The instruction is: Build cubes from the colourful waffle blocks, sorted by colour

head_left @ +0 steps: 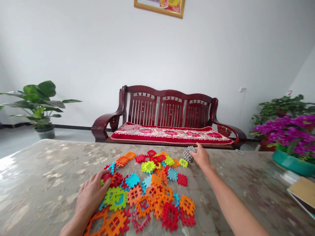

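Right hand (201, 157), arm outstretched, fingers touching the grey block (188, 154) at the far edge of the tabletop (49, 170); grip cannot be told. Left hand (91, 195), fingers spread, lies flat on the coloured tiles (152, 193) nearby.

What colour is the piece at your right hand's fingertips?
The piece at the right hand is grey, seen in the head view.

No text or number can be read anywhere.
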Tool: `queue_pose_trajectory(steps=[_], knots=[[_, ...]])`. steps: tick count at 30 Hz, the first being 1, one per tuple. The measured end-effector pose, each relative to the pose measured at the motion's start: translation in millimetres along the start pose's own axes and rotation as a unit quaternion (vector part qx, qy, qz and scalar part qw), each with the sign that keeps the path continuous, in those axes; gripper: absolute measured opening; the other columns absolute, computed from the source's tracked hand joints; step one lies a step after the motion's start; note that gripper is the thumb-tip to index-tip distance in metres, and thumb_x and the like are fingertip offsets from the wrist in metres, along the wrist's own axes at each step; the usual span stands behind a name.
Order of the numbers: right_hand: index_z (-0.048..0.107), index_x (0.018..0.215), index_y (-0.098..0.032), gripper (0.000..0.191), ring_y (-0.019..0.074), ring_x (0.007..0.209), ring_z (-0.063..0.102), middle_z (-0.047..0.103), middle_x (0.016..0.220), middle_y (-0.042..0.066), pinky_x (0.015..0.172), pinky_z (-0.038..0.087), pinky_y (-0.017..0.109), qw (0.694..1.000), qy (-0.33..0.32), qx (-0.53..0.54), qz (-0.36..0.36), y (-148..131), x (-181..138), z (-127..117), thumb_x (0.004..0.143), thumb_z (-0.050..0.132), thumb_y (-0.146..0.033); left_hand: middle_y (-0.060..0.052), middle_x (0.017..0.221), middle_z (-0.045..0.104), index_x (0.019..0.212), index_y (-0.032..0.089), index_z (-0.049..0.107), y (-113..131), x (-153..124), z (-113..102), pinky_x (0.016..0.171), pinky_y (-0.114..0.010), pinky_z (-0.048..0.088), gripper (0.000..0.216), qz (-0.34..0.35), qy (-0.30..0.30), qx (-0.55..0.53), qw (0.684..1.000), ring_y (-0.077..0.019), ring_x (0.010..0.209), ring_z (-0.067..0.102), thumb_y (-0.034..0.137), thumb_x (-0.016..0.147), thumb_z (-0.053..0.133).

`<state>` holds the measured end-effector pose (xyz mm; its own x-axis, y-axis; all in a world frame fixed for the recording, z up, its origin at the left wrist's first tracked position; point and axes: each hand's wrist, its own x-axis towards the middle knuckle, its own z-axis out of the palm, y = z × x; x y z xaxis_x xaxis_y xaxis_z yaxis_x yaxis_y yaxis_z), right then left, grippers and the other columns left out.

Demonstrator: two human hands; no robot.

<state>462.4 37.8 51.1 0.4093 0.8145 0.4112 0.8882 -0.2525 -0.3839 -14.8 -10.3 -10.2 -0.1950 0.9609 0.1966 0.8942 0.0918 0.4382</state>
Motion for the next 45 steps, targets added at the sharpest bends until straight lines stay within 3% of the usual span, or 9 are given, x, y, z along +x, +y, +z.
queue_pose_trajectory(steps=[7,12,19,28,33,36,40,42,45], knots=[[0.057,0.129,-0.013,0.053,0.0267,0.109,0.065,0.069,0.121,0.016,0.092,0.047,0.036,0.997,0.023,0.063,-0.025,3,-1,-6,0.081,0.062,-0.035,-0.012,0.131,0.063,0.125,0.024,0.059,0,0,0,0.104,-0.046,0.039,0.049,-0.003,-0.002,-0.003,1.000,-0.0319,0.120,0.057,0.048,0.090,0.034],[0.066,0.113,-0.018,0.047,0.0238,0.096,0.068,0.074,0.107,0.011,0.086,0.050,0.036,0.973,0.076,0.218,-0.014,9,-46,-4,0.088,0.040,-0.048,-0.011,0.131,0.062,0.122,0.025,0.062,-1,1,0,0.102,-0.046,0.041,0.048,-0.001,0.001,-0.019,1.000,-0.0318,0.118,0.058,0.048,0.089,0.037],[0.069,0.102,-0.020,0.049,0.0258,0.085,0.070,0.076,0.098,0.010,0.080,0.053,0.037,0.944,-0.043,0.326,0.033,21,-112,30,0.079,0.045,-0.056,-0.003,0.128,0.063,0.106,0.028,0.069,10,-6,-3,0.095,-0.030,0.048,0.032,0.072,0.002,-0.133,0.989,-0.0202,0.112,0.063,0.037,0.084,0.048],[0.072,0.090,-0.022,0.045,0.0278,0.085,0.070,0.076,0.089,0.008,0.081,0.053,0.039,0.947,-0.077,0.310,0.026,26,-107,37,0.069,0.053,-0.057,-0.004,0.127,0.066,0.098,0.026,0.072,31,-16,4,0.109,-0.035,0.041,0.025,0.171,-0.031,-0.197,0.965,-0.0204,0.122,0.058,0.021,0.080,0.055],[0.072,0.089,-0.023,0.041,0.0288,0.088,0.070,0.076,0.092,0.007,0.082,0.052,0.040,0.950,-0.083,0.301,0.022,28,-105,39,0.069,0.053,-0.054,-0.003,0.125,0.069,0.103,0.026,0.073,49,-27,4,0.109,-0.033,0.041,0.028,0.234,-0.082,-0.278,0.928,-0.0205,0.123,0.058,0.020,0.079,0.058],[0.073,0.087,-0.023,0.040,0.0295,0.090,0.069,0.077,0.093,0.008,0.083,0.051,0.040,0.949,-0.081,0.304,0.018,29,-104,40,0.069,0.053,-0.053,-0.005,0.124,0.069,0.101,0.024,0.073,50,-24,4,0.109,-0.035,0.042,0.025,0.194,-0.045,-0.312,0.929,-0.0210,0.121,0.059,0.024,0.082,0.058],[0.073,0.084,-0.023,0.039,0.0298,0.090,0.070,0.077,0.092,0.008,0.081,0.052,0.040,0.947,-0.071,0.312,0.015,27,-105,39,0.068,0.053,-0.052,-0.005,0.119,0.070,0.111,0.023,0.069,38,-5,-7,0.103,-0.033,0.046,0.033,0.021,0.062,-0.196,0.978,-0.0195,0.113,0.063,0.022,0.084,0.051],[0.073,0.083,-0.023,0.038,0.0296,0.089,0.070,0.077,0.090,0.007,0.080,0.052,0.039,0.946,-0.067,0.316,0.017,26,-105,38,0.068,0.053,-0.052,-0.008,0.122,0.067,0.117,0.023,0.067,32,9,-14,0.097,-0.032,0.047,0.036,-0.049,0.062,-0.110,0.991,-0.0203,0.110,0.063,0.024,0.085,0.050],[0.073,0.083,-0.023,0.038,0.0291,0.087,0.070,0.077,0.089,0.007,0.081,0.052,0.040,0.944,-0.065,0.322,0.018,25,-105,39,0.068,0.052,-0.050,-0.015,0.130,0.062,0.121,0.018,0.065,29,30,-19,0.094,-0.034,0.047,0.041,-0.066,0.049,-0.065,0.995,-0.0248,0.112,0.062,0.031,0.085,0.054]])
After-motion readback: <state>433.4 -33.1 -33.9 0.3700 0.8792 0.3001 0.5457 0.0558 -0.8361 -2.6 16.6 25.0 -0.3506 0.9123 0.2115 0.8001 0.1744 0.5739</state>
